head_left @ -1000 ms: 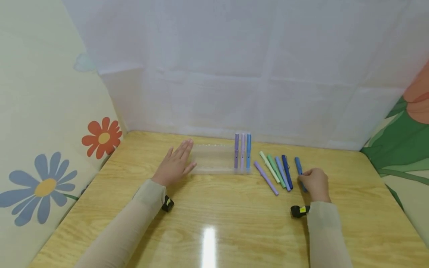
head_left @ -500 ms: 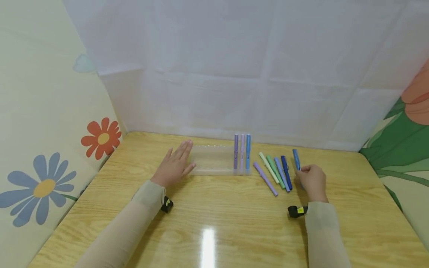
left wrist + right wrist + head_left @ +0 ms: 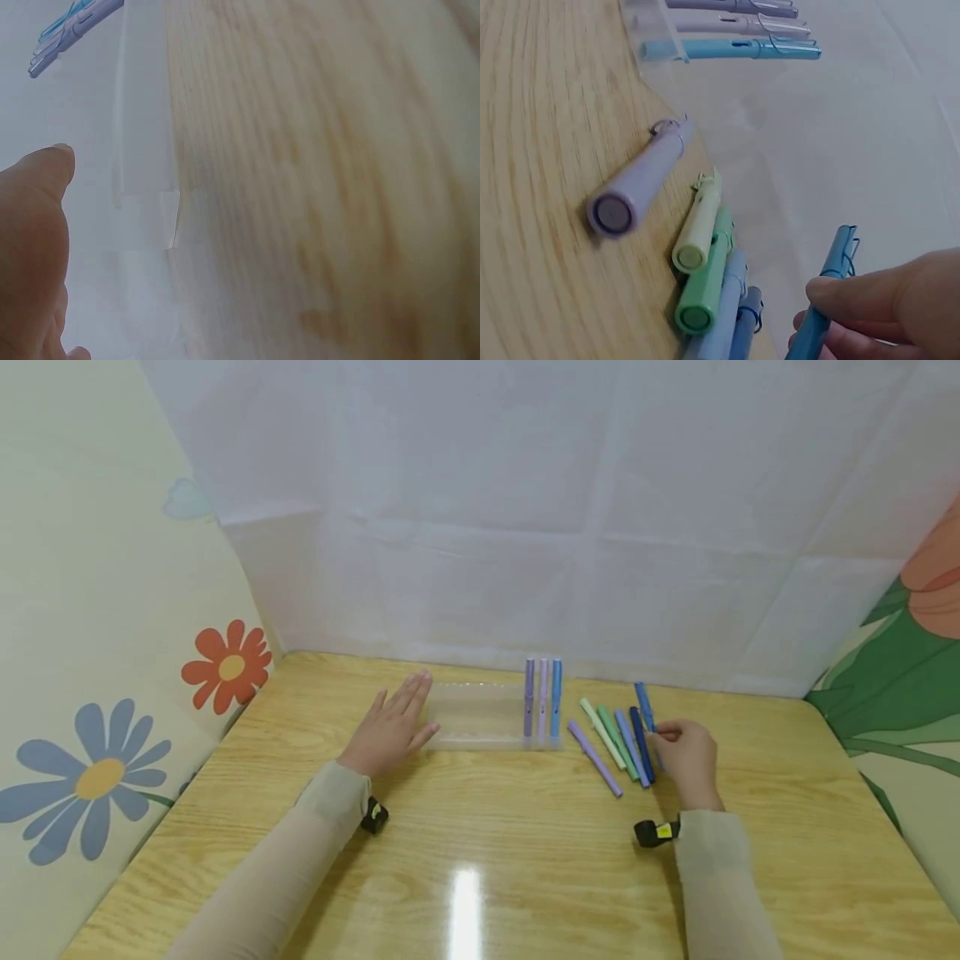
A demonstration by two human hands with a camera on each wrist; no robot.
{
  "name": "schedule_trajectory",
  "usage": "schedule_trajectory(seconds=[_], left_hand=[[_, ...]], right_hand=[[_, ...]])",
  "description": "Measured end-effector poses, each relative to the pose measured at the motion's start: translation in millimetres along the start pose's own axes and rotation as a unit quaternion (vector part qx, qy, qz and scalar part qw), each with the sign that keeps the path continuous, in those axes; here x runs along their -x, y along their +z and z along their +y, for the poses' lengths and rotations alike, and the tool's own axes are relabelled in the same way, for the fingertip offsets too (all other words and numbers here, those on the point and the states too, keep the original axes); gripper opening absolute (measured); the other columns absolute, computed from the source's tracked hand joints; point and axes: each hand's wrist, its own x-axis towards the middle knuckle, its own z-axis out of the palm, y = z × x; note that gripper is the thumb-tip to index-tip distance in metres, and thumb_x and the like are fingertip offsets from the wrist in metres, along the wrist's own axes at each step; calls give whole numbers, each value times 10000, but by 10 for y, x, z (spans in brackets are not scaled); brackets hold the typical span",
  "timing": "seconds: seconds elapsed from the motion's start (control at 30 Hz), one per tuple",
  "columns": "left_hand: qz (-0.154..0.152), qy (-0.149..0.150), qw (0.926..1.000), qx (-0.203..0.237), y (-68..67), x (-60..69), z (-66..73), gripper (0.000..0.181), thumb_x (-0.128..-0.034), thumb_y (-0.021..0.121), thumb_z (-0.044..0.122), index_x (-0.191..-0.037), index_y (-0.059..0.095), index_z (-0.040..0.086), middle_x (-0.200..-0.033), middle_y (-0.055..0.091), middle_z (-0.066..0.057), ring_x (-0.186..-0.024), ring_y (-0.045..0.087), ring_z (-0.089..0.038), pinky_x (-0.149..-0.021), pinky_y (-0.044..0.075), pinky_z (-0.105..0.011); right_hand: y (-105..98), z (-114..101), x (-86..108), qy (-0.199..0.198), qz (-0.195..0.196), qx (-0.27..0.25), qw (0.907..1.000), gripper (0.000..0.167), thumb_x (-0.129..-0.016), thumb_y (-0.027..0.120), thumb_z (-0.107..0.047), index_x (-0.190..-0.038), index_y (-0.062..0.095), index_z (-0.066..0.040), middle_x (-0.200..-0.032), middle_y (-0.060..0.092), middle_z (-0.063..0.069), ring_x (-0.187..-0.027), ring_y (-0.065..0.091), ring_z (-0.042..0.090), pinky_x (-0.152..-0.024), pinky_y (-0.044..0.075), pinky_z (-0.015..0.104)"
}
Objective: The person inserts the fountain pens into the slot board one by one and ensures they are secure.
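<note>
My right hand [image 3: 688,758] pinches a blue pen [image 3: 834,264] between thumb and fingers, its clip end pointing away, beside the loose pens. My left hand [image 3: 390,727] lies with straight fingers against the left end of a clear pen stand [image 3: 480,744]. Three pens stand side by side at the stand's right end: a dark purple pen [image 3: 528,697], a pale lilac pen [image 3: 543,697] and a light blue pen [image 3: 557,697]. In the left wrist view, the thumb [image 3: 45,176] is near the stand's transparent edge [image 3: 146,112].
Between the stand and my right hand lie a lilac pen [image 3: 595,758], a cream pen [image 3: 602,734], a green pen [image 3: 618,743], a periwinkle pen [image 3: 632,748] and a navy pen [image 3: 642,744]. A white cloth [image 3: 480,527] hangs behind the wooden table [image 3: 525,852].
My right hand has lifted the blue pen and carried it left, towards the navy pen. The left hand and the stand have stayed in place.
</note>
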Motion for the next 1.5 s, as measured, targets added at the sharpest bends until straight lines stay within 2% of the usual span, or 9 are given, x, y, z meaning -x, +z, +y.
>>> schedule_trajectory(seconds=[0.4, 0.63, 0.83, 0.93, 1.03, 1.2, 1.5], left_hand=[[-86, -49, 10000, -7, -5, -14, 1, 783, -1083, 449, 416, -1616, 58, -3, -1684, 83, -187, -1549, 100, -354, -1211, 123, -646], [-114, -59, 9999, -20, -1, -9, -12, 779, -1086, 443, 417, -1615, 56, -4, -1683, 82, -188, -1550, 95, -353, -1212, 124, -644], [-89, -69, 9999, 28, -11, 1, 4, 789, -1082, 458, 415, -1615, 57, -6, -1683, 85, -189, -1550, 96, -350, -1213, 118, -643], [-98, -75, 9999, 36, -8, -2, 6, 787, -1084, 451, 419, -1616, 51, -1, -1684, 80, -185, -1551, 92, -348, -1214, 114, -642], [-109, -80, 9999, 42, -10, -7, 8, 785, -1085, 447, 419, -1618, 47, 2, -1685, 77, -183, -1552, 89, -348, -1215, 111, -641], [-110, -67, 9999, 56, -9, -12, 7, 780, -1086, 443, 413, -1618, 44, 5, -1684, 79, -187, -1551, 90, -351, -1214, 112, -643], [-119, -76, 9999, 100, -38, -2, 21, 783, -1083, 460, 402, -1615, 57, -6, -1684, 81, -186, -1550, 92, -352, -1215, 112, -640]], right_hand=[[144, -60, 19, -154, 255, -367, 9989, 230, -940, 733, -104, -1098, 708, 62, -1039, 714, 243, -903, 681, 318, -642, 505, 213], [177, -77, 22, -32, 103, -605, 9981, 235, -930, 738, -86, -1111, 703, 59, -1061, 723, 240, -939, 697, 315, -626, 497, 159], [184, -113, 28, 217, -135, -814, 9963, 273, -941, 740, -129, -1159, 698, 30, -1118, 715, 220, -988, 683, 293, -698, 519, 187], [183, -123, 29, 333, -301, -1017, 9938, 308, -944, 743, -156, -1190, 691, 22, -1148, 708, 208, -999, 680, 256, -732, 533, 187], [192, -128, 23, 354, -406, -1239, 9908, 327, -938, 751, -163, -1199, 686, 24, -1150, 711, 195, -948, 681, 161, -731, 537, 156], [227, -156, 24, 322, -398, -1513, 9872, 329, -933, 754, -141, -1199, 682, 39, -1145, 719, 190, -884, 664, 65, -729, 538, 123], [338, -248, 81, 220, -403, -1707, 9843, 338, -937, 745, -112, -1230, 679, 44, -1151, 707, 196, -961, 660, 157, -711, 535, 123]])
